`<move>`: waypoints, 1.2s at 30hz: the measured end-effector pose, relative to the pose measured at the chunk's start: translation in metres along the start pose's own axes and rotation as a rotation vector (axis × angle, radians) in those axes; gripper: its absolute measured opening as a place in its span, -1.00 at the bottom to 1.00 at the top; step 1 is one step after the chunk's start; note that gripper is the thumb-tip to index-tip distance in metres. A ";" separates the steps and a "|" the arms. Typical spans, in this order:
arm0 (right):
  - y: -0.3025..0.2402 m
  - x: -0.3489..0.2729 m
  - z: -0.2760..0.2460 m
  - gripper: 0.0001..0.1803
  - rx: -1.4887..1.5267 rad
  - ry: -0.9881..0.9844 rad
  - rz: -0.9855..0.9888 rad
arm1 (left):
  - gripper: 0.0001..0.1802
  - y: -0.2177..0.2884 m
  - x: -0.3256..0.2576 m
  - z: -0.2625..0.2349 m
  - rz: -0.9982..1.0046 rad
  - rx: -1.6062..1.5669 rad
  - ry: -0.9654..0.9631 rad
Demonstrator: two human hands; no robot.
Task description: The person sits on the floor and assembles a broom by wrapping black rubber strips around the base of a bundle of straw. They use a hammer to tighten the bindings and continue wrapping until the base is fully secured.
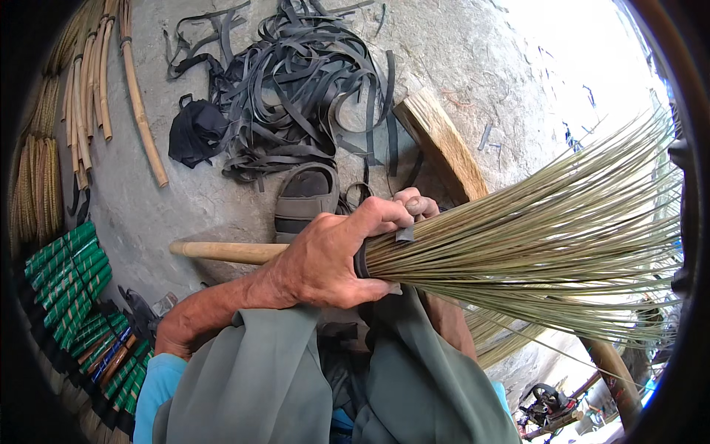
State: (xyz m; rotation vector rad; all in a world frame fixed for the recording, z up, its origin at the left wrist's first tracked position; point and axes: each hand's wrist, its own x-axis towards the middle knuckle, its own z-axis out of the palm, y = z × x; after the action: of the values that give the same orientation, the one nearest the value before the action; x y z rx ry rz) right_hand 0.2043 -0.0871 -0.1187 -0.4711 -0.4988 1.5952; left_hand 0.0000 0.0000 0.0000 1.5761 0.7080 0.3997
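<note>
A broom lies across my lap, with its bamboo handle (229, 252) toward the left and its long greenish bristles (532, 237) fanning out to the right. My left hand (329, 255) is closed around the neck, thumb on the near side and fingers over the far side. Around the neck there runs a dark rubber strip (360, 260). Curled fingers of my right hand (421, 206) show at the far edge of the bristles, pinching a short grey strip end (404, 234). The rest of that hand is hidden behind the bristles; its forearm (450, 325) passes beneath them.
Beyond my hands lie a heap of dark rubber strips (296, 81), a black cloth (198, 133), a sandal (307, 196) and a wooden block (444, 144). Bamboo poles (140, 111) and green-wrapped handles (70, 274) line the left side. More bristles (503, 337) show below the broom.
</note>
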 end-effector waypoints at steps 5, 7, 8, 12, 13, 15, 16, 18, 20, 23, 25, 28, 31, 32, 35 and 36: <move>0.012 0.001 -0.004 -0.50 -0.118 -0.021 -0.090 | -0.09 0.000 -0.001 0.000 -0.007 0.010 -0.007; 0.011 0.001 -0.007 -0.50 -0.090 -0.001 -0.071 | -0.09 -0.001 0.001 -0.001 0.007 0.009 -0.004; 0.010 -0.004 -0.006 -0.50 -0.068 0.017 -0.055 | -0.10 0.000 0.001 0.001 -0.003 -0.003 -0.007; 0.011 -0.002 -0.011 -0.50 -0.068 -0.014 -0.061 | -0.09 -0.001 0.003 0.002 0.005 0.021 0.000; 0.007 -0.002 -0.014 -0.51 -0.036 -0.041 -0.037 | -0.08 -0.001 0.003 0.002 -0.004 0.020 -0.005; 0.003 -0.002 -0.016 -0.51 0.015 -0.050 0.007 | -0.08 -0.002 0.003 0.003 -0.016 0.015 0.000; 0.003 -0.003 -0.016 -0.50 0.032 -0.032 0.026 | -0.08 -0.002 0.003 0.004 -0.019 0.010 0.011; 0.004 -0.003 -0.014 -0.49 0.000 -0.019 0.010 | -0.08 -0.004 0.004 0.006 -0.008 0.007 0.023; 0.007 -0.004 -0.009 -0.50 0.059 0.002 -0.012 | -0.08 -0.006 0.005 0.006 0.017 0.023 0.028; 0.011 0.000 -0.007 -0.49 0.018 0.001 -0.071 | -0.10 -0.005 0.005 0.005 0.003 0.026 0.011; 0.012 0.003 -0.009 -0.48 -0.095 -0.023 -0.134 | -0.12 -0.005 0.005 0.004 -0.019 0.027 -0.007; 0.006 -0.006 -0.009 -0.48 -0.053 0.133 -0.036 | -0.14 -0.006 0.006 0.002 -0.061 0.018 -0.037; -0.003 -0.015 -0.009 -0.45 -0.070 0.363 0.196 | -0.17 -0.014 0.014 0.002 -0.075 0.023 -0.028; -0.004 -0.017 -0.009 -0.45 -0.144 0.436 0.191 | -0.18 -0.020 0.019 0.003 -0.076 0.020 -0.019; -0.004 -0.017 -0.018 -0.59 -0.299 0.623 0.269 | -0.22 -0.042 0.036 0.002 -0.111 0.023 -0.012; -0.004 -0.014 -0.024 -0.62 -0.310 0.635 0.289 | -0.25 -0.051 0.043 0.003 -0.136 0.030 -0.009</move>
State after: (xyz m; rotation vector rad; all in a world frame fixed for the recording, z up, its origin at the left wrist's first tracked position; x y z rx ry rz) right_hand 0.2226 -0.0997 -0.1363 -1.2810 -0.1906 1.5336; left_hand 0.0241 0.0260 -0.0572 1.5463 0.8124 0.2829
